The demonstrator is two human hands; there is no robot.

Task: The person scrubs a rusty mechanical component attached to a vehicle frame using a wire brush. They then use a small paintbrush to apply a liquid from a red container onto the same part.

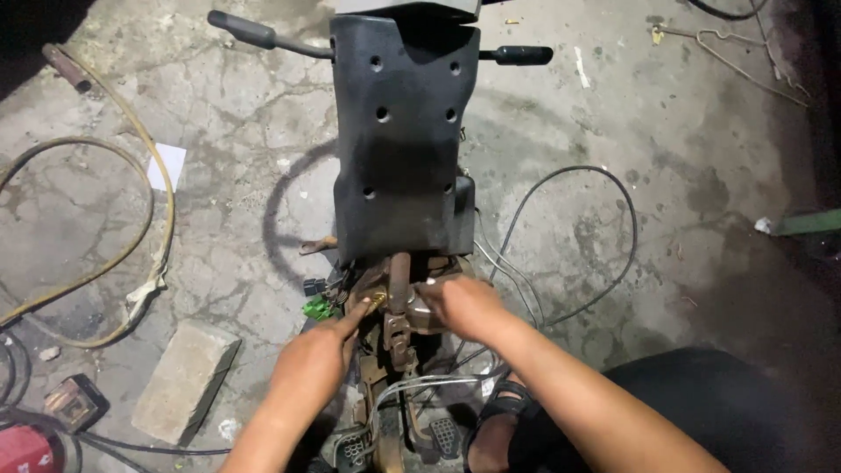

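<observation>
A stripped scooter front stands before me: a black plastic leg shield (399,131) with several holes, and handlebar grips (245,31) out to both sides. Below the shield sits the rusty frame tube (399,280) with brackets. My left hand (311,363) points a finger at a small brass fitting (378,301) on the frame and touches it. My right hand (464,307) grips a metal part just right of the tube. A green connector (317,307) and grey cables (412,385) hang beside the frame.
Cracked concrete floor all around. A yellowish hose (149,193) loops at left, a concrete block (184,381) lies lower left, a red tool (22,447) in the corner. A black cable (604,219) arcs at right. My sandalled foot (499,420) rests by the pedals.
</observation>
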